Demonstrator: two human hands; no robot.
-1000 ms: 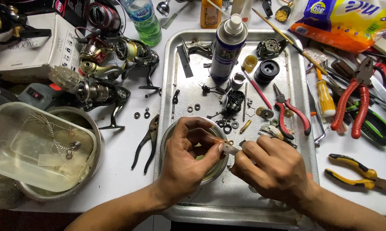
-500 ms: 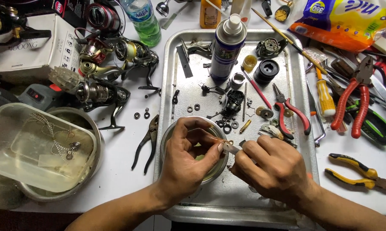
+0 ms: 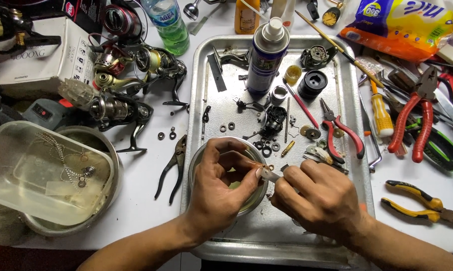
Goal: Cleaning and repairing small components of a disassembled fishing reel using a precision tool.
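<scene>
Both hands met over the near part of a metal tray (image 3: 206, 65). The left hand (image 3: 221, 188) and the right hand (image 3: 319, 200) pinched a small metal part (image 3: 270, 175) between their fingertips, above the right rim of a small round bowl (image 3: 199, 155), near scattered washers (image 3: 226, 127).

Lying pinched between fingertips, a small silvery metal part (image 3: 269, 175), slim and roughly level. Hovering just over the right rim of a round metal bowl (image 3: 199, 158), itself sitting on the tray.
</scene>
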